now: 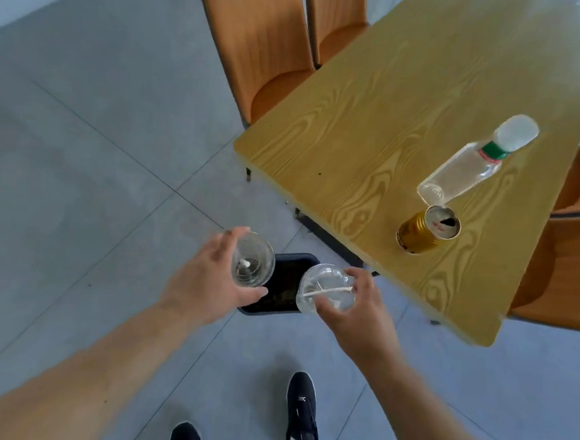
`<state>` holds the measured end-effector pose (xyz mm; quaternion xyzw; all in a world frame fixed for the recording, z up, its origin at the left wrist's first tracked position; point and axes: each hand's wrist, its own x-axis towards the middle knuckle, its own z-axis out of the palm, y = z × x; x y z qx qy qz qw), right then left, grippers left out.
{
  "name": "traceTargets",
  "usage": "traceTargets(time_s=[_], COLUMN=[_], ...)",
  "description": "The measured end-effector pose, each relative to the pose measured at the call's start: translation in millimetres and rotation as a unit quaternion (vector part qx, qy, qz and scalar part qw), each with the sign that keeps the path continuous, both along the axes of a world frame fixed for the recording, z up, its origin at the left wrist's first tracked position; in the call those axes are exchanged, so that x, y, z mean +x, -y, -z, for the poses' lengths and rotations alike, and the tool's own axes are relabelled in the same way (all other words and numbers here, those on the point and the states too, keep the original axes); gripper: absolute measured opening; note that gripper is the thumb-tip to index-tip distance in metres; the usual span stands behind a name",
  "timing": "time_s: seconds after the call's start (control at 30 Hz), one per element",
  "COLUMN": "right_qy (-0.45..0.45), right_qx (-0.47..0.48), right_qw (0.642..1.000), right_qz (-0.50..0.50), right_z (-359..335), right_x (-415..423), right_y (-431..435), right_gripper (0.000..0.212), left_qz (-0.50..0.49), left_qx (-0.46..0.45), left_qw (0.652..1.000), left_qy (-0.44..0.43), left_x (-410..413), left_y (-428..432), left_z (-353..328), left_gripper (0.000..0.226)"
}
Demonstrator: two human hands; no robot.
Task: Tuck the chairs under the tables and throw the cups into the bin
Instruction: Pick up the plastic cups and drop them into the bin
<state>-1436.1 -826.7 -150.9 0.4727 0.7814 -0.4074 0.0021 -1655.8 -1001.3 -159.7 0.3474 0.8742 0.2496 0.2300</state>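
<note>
My left hand (209, 279) holds a clear plastic cup (253, 260) with a short straw inside. A second clear cup (326, 289), with a pale straw lying across it, is gripped by my right hand (361, 314). Both cups hang over a black bin (285, 296) on the floor beside the wooden table (408, 125); the hands and cups hide much of the bin. Two orange chairs (259, 46) stand tucked at the table's far left side. More orange chairs (575, 246) sit at its right side.
On the table stand a clear plastic bottle (471, 163) with a green-banded cap and an open gold can (425, 232). Grey floor tiles spread to the left. My black shoes (300, 416) are at the bottom of the view.
</note>
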Motion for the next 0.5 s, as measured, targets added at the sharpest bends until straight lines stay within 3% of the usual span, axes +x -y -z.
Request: traceTargets(time_s=[0.23, 0.37, 0.5], right_qy=[0.011, -0.015, 0.006], right_qx=[-0.005, -0.030, -0.051], right_qw=[0.999, 0.997, 0.998], right_qz=[0.053, 0.072, 0.040], right_z=[119.3, 143.6, 141.9], right_x=[-9.9, -17.6, -18.0], right_y=[-22.6, -27.3, -22.7], right_gripper=[0.073, 0.088, 0.082], left_qz=[-0.036, -0.036, -0.039], left_qx=[-0.028, -0.047, -0.082], left_qw=[0.999, 0.998, 0.996], left_qy=[0.001, 0.001, 0.015], left_x=[-2.8, 1.1, 2.5], left_y=[-17.7, -30.9, -32.1], left_z=[107.8, 130.0, 129.0], left_gripper=[0.106, 0.112, 0.123])
